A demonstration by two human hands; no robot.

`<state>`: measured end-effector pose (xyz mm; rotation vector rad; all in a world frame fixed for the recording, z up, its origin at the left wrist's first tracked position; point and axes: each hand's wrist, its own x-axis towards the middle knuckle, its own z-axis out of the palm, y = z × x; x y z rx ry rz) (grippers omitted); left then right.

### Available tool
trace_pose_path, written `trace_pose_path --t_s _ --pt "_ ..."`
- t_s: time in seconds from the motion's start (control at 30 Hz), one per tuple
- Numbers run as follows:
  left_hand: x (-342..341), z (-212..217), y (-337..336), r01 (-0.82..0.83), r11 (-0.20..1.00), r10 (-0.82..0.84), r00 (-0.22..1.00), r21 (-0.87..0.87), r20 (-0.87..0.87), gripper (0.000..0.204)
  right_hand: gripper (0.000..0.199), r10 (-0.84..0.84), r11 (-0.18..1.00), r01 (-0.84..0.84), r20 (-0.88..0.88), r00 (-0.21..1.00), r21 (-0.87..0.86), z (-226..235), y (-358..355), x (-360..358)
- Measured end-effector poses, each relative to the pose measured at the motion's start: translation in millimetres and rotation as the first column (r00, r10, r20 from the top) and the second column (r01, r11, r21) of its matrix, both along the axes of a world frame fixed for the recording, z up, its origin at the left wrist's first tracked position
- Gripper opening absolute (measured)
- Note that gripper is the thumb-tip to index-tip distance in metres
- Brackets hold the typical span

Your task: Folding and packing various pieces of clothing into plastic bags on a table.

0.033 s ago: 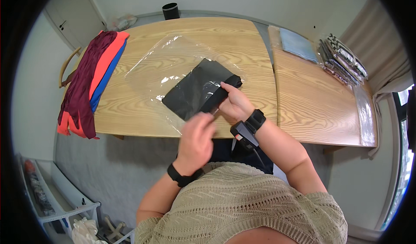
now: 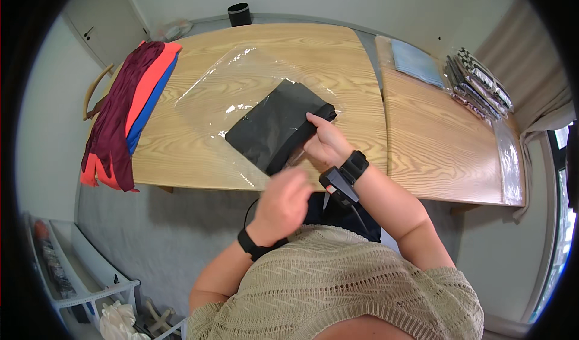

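A folded black garment [image 2: 265, 123] lies on the table inside a large clear plastic bag [image 2: 208, 86], which spreads out flat beyond it to the far left. My right hand [image 2: 327, 139] is closed on the garment's near right edge, thumb on top and fingers underneath. That edge looks like a thicker rolled or folded band. Close by the garment's near corner, at the table's front edge, is my left hand [image 2: 283, 198]. Motion smears its fingers, and whether they touch the bag cannot be made out.
Maroon, coral and blue garments [image 2: 136, 98] hang over the table's left end. On the right-hand table are a light blue packed cloth [image 2: 416, 62], a stack of bagged patterned garments [image 2: 476, 86] and clear bags [image 2: 508, 159]. A divided bin [image 2: 90, 279] stands at lower left.
My left hand has shifted slightly toward me and to the right, away from the garment's near edge. The right hand keeps its hold; the black band lies a little lower.
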<state>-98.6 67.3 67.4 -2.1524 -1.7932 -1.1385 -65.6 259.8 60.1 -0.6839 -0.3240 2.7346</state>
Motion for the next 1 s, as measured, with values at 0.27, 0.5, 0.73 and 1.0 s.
trace_pose_path --t_s 0.27,0.5,0.73,1.0 --pt "20.5 -11.9 32.6 -0.367 0.870 0.337 0.930 -0.331 -0.144 0.070 0.038 -0.065 0.996 0.062 0.038 0.997 0.070 2.7 -2.1 -6.4" --pt "14.5 -14.7 22.1 -0.278 0.904 0.198 0.946 -0.326 -0.257 0.056 0.037 -0.072 0.997 0.072 -0.065 0.995 0.001 -4.2 1.0 -16.9" --pt "-3.4 -0.3 -23.7 -0.125 0.854 -0.003 0.970 -0.504 -0.245 0.049 0.031 0.243 0.970 -0.243 -0.029 0.969 0.012 6.6 -17.0 -47.5" --pt "-13.2 5.0 -42.6 -0.011 0.880 -0.049 0.992 -0.475 -0.115 0.056 0.024 0.092 0.996 -0.091 -0.031 0.995 0.016 -26.5 -0.7 -116.5"
